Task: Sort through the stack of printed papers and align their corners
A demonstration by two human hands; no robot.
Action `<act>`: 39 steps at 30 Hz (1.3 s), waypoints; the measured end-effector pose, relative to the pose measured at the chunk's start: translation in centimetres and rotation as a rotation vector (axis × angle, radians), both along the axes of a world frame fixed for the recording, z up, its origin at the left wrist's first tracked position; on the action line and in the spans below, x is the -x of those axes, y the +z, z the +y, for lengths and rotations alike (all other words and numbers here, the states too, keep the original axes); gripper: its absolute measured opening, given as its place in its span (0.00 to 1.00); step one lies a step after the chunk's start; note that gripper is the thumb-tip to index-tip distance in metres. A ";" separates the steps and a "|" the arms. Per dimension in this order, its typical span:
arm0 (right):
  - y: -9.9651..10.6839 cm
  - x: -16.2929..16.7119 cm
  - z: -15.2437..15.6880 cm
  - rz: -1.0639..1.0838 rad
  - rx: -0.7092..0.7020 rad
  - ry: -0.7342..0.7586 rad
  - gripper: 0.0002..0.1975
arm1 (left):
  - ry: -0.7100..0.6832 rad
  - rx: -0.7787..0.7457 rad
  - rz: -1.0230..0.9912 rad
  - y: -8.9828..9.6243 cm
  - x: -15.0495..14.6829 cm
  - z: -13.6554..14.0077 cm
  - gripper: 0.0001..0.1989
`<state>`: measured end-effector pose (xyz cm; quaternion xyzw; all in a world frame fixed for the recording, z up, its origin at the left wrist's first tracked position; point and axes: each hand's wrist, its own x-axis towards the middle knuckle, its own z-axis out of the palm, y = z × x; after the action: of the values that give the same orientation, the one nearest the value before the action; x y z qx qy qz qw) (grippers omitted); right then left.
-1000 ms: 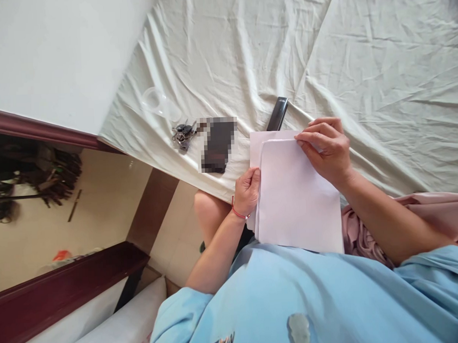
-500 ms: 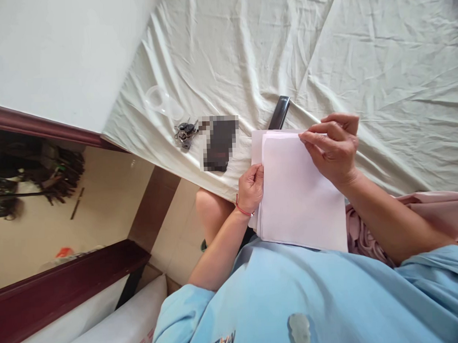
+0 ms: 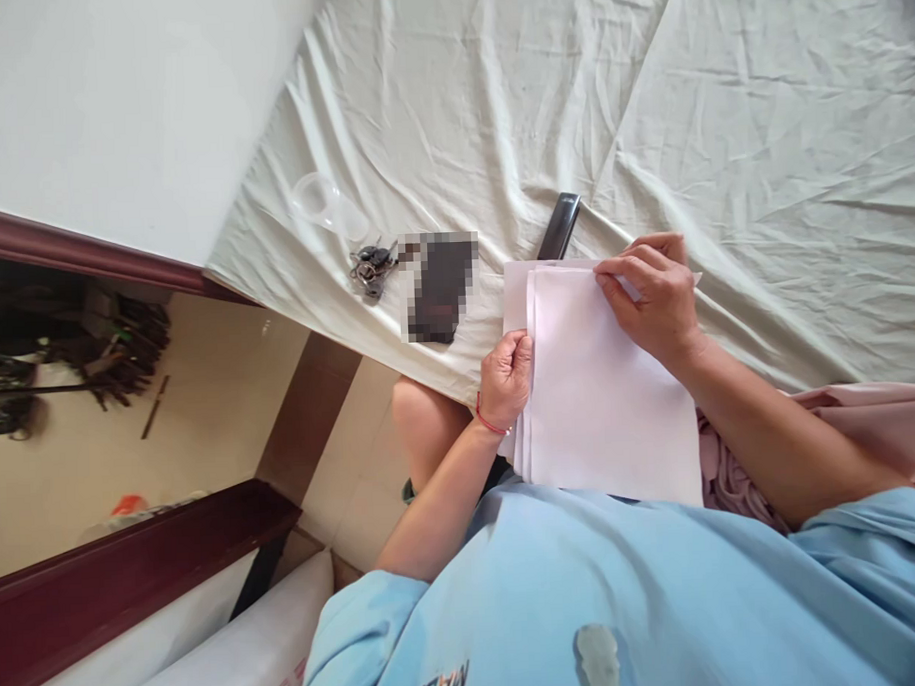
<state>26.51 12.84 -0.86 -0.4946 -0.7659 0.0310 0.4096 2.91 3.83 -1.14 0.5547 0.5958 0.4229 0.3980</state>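
Wide across the far and right of the view: a bed [image 3: 720, 124] under a creased pale sheet, its near-left edge dropping to a tiled floor. Near, along the bottom: a light blue shirt and, at right, a bunched pink cloth [image 3: 739, 463].

On the lap, at the bed's near edge: a small stack of white paper sheets [image 3: 602, 398], edges fanned slightly along the left side and the far end, so not yet squared. Judged from that: sheets gathered into one pile, alignment only partly done, left side and far corner left to even out.

Left hand [image 3: 506, 379], red thread at the wrist, curled closed on the stack's left edge, pinching the sheets. Right hand [image 3: 651, 296] at the far right corner, thumb and fingers pressed together on the top sheet's corner, holding it down or lifting it; cannot tell which.

Just beyond the stack, touching or slipped under its far edge: a dark slim remote-like bar [image 3: 559, 225]. Further left on the sheet: a blurred dark flat object [image 3: 439, 289], a bunch of keys [image 3: 370, 266] just beside it, then a clear plastic lid [image 3: 325, 203] near the bed's corner.
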 end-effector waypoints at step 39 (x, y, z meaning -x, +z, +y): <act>1.4 0.5 -0.6 -0.083 0.061 -0.067 0.12 | -0.055 -0.189 0.173 -0.4 -0.6 -0.8 0.24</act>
<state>26.03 12.29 0.53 -0.5333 -0.7638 0.0203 0.3630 3.53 2.98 -1.56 0.6402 0.5699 0.4166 0.3029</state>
